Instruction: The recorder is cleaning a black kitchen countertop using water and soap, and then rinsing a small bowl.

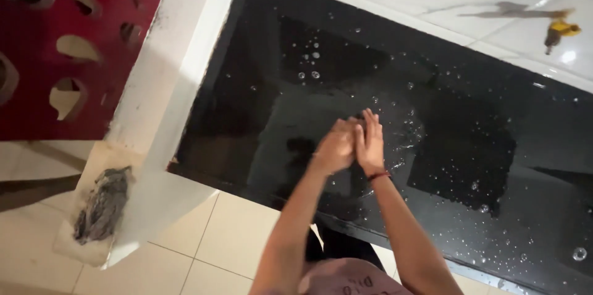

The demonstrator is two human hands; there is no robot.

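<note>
My left hand (pixel 335 145) and my right hand (pixel 371 142) are pressed together, palm against palm, over a black basin (pixel 259 122) full of dark water. Bubbles and ripples spread on the water around the hands. A dark red band circles my right wrist. Neither hand holds any object that I can see. The fingers of the left hand curl over the right hand's edge.
A white ledge (pixel 167 79) borders the basin on the left, with a grey crumpled rag (pixel 102 203) on its lower end. A red patterned panel (pixel 68 48) stands far left. A yellow tap (pixel 559 30) sits on the marble wall, upper right. Pale floor tiles lie below.
</note>
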